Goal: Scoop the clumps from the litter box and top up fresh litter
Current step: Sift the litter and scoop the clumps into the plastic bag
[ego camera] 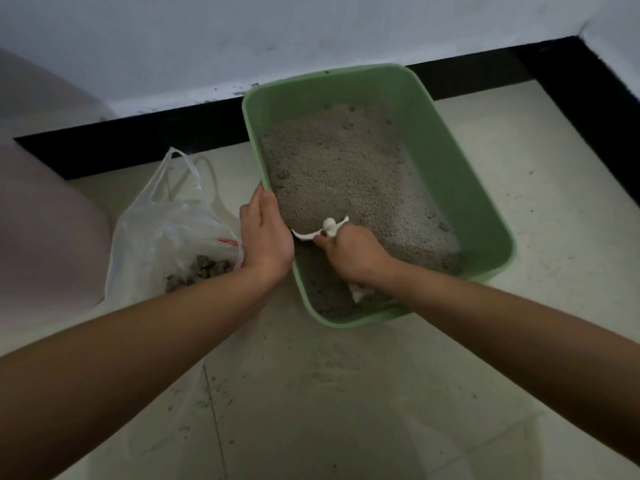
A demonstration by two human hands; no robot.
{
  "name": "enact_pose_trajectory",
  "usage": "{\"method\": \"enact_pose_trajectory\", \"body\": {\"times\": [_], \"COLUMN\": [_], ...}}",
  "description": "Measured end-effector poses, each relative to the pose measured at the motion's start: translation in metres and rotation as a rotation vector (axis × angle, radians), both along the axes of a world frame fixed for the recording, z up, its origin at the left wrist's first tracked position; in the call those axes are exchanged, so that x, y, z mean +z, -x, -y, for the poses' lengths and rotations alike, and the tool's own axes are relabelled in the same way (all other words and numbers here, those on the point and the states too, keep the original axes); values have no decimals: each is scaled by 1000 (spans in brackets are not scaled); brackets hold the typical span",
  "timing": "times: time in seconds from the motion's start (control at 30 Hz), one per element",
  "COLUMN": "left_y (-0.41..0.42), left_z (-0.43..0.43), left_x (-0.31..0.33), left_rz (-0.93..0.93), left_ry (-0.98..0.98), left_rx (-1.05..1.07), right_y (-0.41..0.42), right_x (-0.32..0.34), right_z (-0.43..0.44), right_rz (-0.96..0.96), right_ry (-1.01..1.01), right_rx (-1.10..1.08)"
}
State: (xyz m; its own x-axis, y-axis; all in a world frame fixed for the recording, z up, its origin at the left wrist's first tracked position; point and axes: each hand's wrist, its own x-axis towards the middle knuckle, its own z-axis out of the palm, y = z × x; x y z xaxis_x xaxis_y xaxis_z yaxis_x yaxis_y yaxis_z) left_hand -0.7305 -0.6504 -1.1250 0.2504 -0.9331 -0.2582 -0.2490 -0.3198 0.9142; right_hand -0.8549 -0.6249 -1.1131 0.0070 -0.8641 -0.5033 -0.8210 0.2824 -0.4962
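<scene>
A green litter box (450, 161) stands on the tiled floor, filled with grey litter (339, 161). My left hand (265, 233) grips the box's left rim. Inside the box, near its front, my right hand (349, 254) holds a white scoop (327, 228); the handle end sticks out above my fingers, and a white part of the scoop shows in the litter below my wrist. A clear plastic bag (166, 223) lies left of the box with several dark clumps (201, 270) in it.
A white wall with a black skirting strip (138, 136) runs behind the box and down the right side. A pale pink rounded object (41, 209) sits at the far left. Scattered litter grains dot the floor tiles (346, 393) in front.
</scene>
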Motion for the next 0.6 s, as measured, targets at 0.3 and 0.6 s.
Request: {"method": "enact_pose_trajectory", "body": {"times": [0.3,0.6], "left_y": [4,5], "left_z": [-3,-2], "left_x": [1,0], "left_rz": [-38,-41], "left_ry": [16,25], "left_rx": [25,35], "right_y": [-18,-9], "right_x": [-6,-21], "right_z": [67,74], "right_rz": [-44,202], "right_ry": [28,159], "right_rx": [-26,-263]}}
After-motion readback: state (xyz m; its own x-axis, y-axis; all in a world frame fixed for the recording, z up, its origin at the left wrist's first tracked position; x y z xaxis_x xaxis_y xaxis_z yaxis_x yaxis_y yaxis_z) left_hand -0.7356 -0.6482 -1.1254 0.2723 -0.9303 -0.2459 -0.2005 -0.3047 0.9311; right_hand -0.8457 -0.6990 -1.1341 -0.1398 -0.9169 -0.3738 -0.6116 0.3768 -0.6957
